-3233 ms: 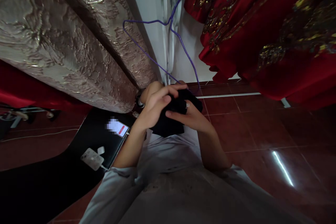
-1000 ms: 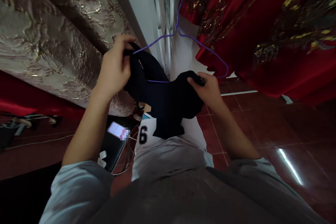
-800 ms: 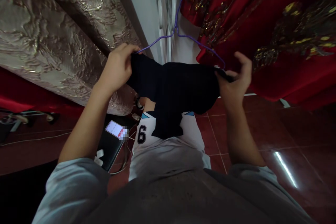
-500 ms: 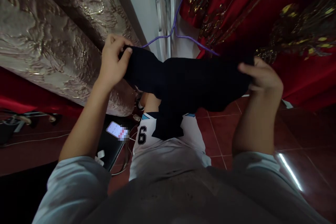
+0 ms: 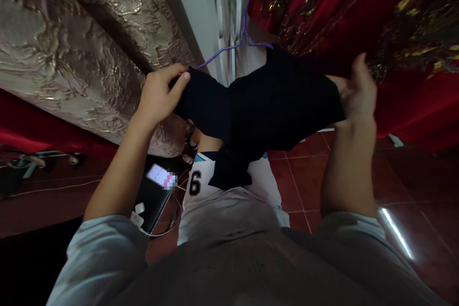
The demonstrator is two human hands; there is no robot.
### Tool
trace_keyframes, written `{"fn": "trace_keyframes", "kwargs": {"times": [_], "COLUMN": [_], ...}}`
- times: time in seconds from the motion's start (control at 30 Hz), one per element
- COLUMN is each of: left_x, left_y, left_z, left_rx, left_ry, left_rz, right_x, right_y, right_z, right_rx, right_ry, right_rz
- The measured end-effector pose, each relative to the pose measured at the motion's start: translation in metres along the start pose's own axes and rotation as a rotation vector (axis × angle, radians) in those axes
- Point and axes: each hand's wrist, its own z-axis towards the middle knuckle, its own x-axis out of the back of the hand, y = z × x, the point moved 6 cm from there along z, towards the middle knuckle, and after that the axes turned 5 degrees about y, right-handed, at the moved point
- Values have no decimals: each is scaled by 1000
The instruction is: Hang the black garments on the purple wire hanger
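Observation:
A dark, nearly black garment (image 5: 258, 105) hangs from a purple wire hanger (image 5: 220, 51) and is stretched sideways in front of me. Its lower part rests over my lap. My left hand (image 5: 159, 88) is closed on the garment's left end, thumb on top and fingers curled at the edge. At the opposite end, my right hand (image 5: 358, 91) has its thumb raised away from the cloth. The fingers of that hand reach behind the fabric and are partly hidden. The hanger's right arm goes under the cloth.
The hanger's hook catches on pale metal scrollwork (image 5: 234, 9). Textured beige fabric (image 5: 89, 57) hangs at left, red cloth with gold sequins (image 5: 322, 9) at right. A lit phone (image 5: 159, 175) with cables lies on a black surface (image 5: 152, 205). Red floor tiles (image 5: 308, 181) show below.
My right hand has loosened from the garment's end, its thumb now lifted. The cloth's right part has risen along the hanger, baring less of its right arm. My left hand keeps its hold.

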Motion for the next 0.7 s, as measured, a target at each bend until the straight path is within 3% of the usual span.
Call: {"fn": "trace_keyframes", "kwargs": {"times": [0.1,0.33,0.4,0.5,0.57,0.63,0.7], "left_x": [0,17,17,8,1,-2,-2], "left_y": [19,59,68,81,90,95,93], "left_z": [4,-2,-11,-23,-33,-46,-61], "left_rx": [-51,-152,-155,-41,58,125,172], "left_ry": [-17,163,171,65,-63,-178,-293], "left_rz": [-19,-176,-321,-476,-489,-525,-590], "right_x": [3,25,25,-5,-46,-86,-112], "right_y": [-8,-47,-58,-88,-108,-114,-108], "right_z": [-9,-39,-62,-103,-131,-155,-161], "right_rx": [-182,-76,-36,125,296,398,422], "right_ry": [-9,294,290,-4,-378,-740,-930], "right_rz": [200,336,342,249,126,35,5]}}
